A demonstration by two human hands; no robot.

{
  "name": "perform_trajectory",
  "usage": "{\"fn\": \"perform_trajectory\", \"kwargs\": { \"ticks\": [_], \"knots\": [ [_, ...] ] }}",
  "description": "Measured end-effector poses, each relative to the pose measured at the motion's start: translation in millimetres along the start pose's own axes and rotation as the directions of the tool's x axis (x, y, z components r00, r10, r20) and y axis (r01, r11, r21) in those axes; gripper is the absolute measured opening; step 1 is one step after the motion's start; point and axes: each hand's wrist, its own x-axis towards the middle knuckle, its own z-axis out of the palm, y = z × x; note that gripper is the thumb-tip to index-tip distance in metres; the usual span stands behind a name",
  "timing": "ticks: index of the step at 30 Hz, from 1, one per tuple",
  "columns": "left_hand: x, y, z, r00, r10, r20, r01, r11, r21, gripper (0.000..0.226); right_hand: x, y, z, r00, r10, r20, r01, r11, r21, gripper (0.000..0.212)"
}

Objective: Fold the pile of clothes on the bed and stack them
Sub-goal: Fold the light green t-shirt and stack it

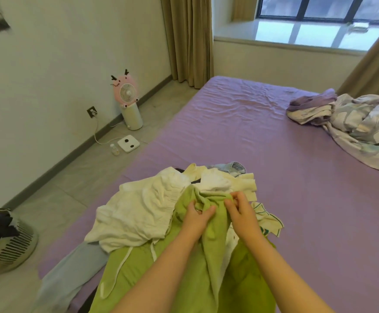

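Both hands work side by side on a soft lime-green garment [184,274] with white drawstrings. The left hand [197,219] has fingers curled, pinching a bunched fold; the right hand [240,211] pinches the same ridge just beside it. Left of the hands lies a crumpled white top [138,213], beyond them cream pieces [242,184] and pale denim [235,168], all on the bed's [251,136] wrinkled lilac sheet. Far right sits a rumpled patterned quilt [364,127].
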Motion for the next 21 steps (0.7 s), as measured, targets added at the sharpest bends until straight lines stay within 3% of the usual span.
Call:
{"fn": "perform_trajectory", "kwargs": {
  "ticks": [3,5,9,12,16,19,21],
  "knots": [
    [-29.7,32.6,-21.0,0.999,0.045,0.021,-0.042,0.99,-0.136,0.032,-12.3,-48.3,-11.7,0.992,-0.125,-0.007,0.125,0.992,-0.001,0.006],
    [-50.2,52.6,-34.4,0.991,0.131,0.026,-0.128,0.986,-0.112,0.014,-21.5,-77.6,-19.1,0.98,-0.189,-0.055,0.188,0.982,-0.012,0.009],
    [-87.6,94.1,-57.6,0.942,0.333,0.048,-0.327,0.939,-0.103,0.02,-41.1,-132.9,-41.1,0.944,-0.262,-0.202,0.268,0.963,0.004,0.004],
    [-120.4,117.0,-70.0,0.876,0.463,0.133,-0.453,0.886,-0.102,0.013,-60.4,-169.9,-57.9,0.932,-0.282,-0.226,0.29,0.957,0.003,0.004],
    [-165.9,136.3,-80.2,0.806,0.513,0.294,-0.471,0.858,-0.205,0.012,-89.4,-203.1,-77.1,0.923,-0.267,-0.278,0.281,0.96,0.009,0.012],
    [-197.8,153.7,-78.0,0.756,0.553,0.349,-0.484,0.832,-0.27,0.011,-124.1,-217.4,-82.8,0.934,-0.326,-0.146,0.335,0.941,0.046,0.033],
    [-217.0,165.4,-71.5,0.725,0.58,0.371,-0.491,0.814,-0.311,0.011,-147.6,-221.3,-82.5,0.942,-0.334,-0.027,0.332,0.942,-0.051,0.043]
  ]
}}
